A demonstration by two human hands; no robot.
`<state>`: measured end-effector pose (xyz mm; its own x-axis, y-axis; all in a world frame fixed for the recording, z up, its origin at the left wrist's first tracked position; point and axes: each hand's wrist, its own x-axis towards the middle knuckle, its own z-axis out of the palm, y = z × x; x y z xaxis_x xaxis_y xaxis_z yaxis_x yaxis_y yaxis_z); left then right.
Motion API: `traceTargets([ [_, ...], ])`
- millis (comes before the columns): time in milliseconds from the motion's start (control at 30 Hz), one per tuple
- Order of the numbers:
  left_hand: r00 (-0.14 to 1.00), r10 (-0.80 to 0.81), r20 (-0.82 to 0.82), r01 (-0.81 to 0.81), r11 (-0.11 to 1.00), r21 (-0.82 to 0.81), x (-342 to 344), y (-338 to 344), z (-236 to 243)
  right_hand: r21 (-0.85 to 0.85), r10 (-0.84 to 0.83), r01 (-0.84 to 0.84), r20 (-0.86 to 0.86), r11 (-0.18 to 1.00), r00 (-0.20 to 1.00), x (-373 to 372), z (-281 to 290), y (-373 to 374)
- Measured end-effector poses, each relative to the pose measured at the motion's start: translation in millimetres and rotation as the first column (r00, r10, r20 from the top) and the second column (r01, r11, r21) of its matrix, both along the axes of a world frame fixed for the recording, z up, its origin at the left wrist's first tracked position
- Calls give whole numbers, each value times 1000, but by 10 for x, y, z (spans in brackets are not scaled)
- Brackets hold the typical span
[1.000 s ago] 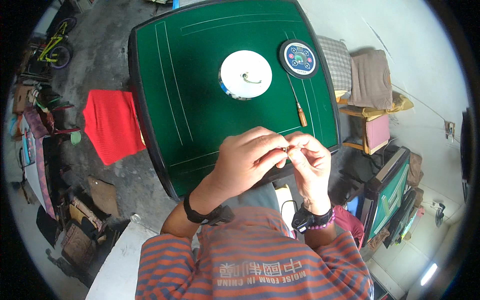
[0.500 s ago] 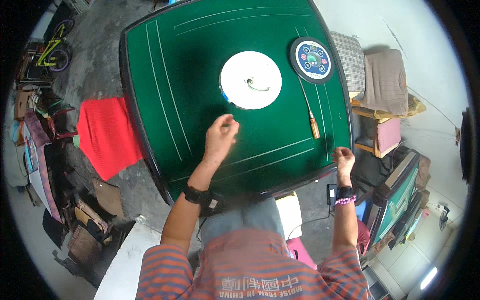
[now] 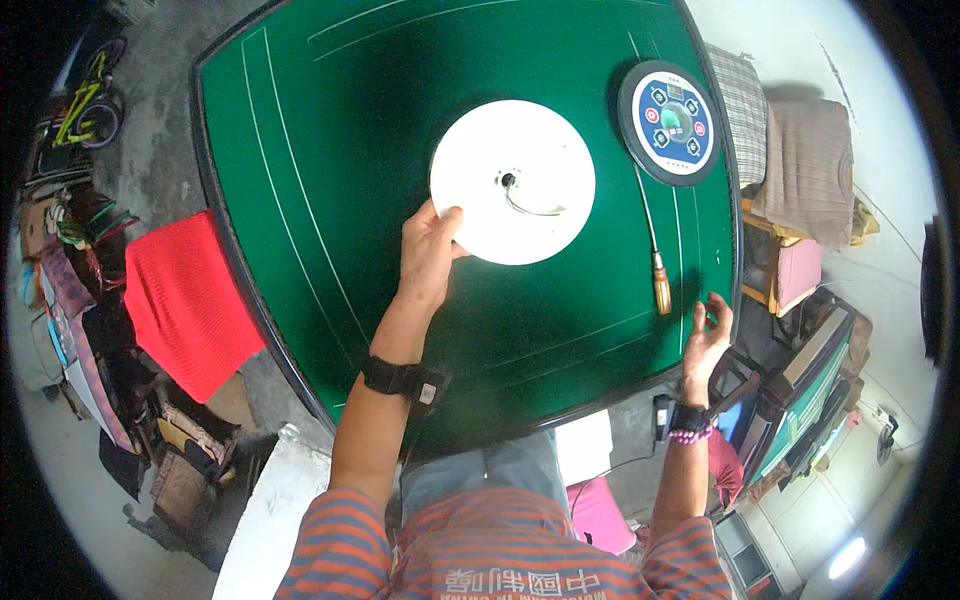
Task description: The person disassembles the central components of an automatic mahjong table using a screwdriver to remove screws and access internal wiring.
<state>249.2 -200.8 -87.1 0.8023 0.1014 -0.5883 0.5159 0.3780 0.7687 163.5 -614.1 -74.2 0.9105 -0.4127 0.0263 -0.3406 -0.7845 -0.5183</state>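
Note:
My left hand (image 3: 430,250) grips the lower-left rim of a white round disc (image 3: 540,150), thumb on top. A small dark hole sits at the disc's middle, and a thin green wire (image 3: 532,212) comes out of it. The disc seems raised off the green table (image 3: 380,180). My right hand (image 3: 706,336) is open and holds nothing, over the table's right near corner. Just above it lies a screwdriver (image 3: 660,285) with an amber-brown handle, its long shaft pointing away. At the shaft's far end is a round control panel (image 3: 668,122) with a black rim and blue face.
A chair draped with red cloth (image 3: 190,300) stands left of the table. To the right are chairs with cushions (image 3: 805,165) and a folded green-topped table (image 3: 800,400). A pink stool (image 3: 600,515) is close to my legs. A bicycle (image 3: 88,115) stands far left.
My left hand has moved to the disc and taken hold of its rim; the disc looks larger, as if lifted. My right hand has opened its fingers more.

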Motion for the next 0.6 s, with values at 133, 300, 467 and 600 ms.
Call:
traceTargets([
  [133, 999, -26, 46, 26, 1000, -1, 40, 48, -56, 407, 35, -18, -36, 913, 999, 350, 293, 1091],
  [300, 998, -20, 59, 22, 999, -34, -71, 22, -59, 691, 144, -106, 3, 715, 990, 734, 227, 1786],
  [467, 997, 1, 75, 3, 999, -43, -188, -47, -160, 491, 247, -235, 41, 839, 968, 1007, 267, 2048],
  [600, 996, -10, 92, 18, 997, -80, -165, -34, -113, -18, 551, -551, -7, 834, 835, 1114, 426, 2191],
])
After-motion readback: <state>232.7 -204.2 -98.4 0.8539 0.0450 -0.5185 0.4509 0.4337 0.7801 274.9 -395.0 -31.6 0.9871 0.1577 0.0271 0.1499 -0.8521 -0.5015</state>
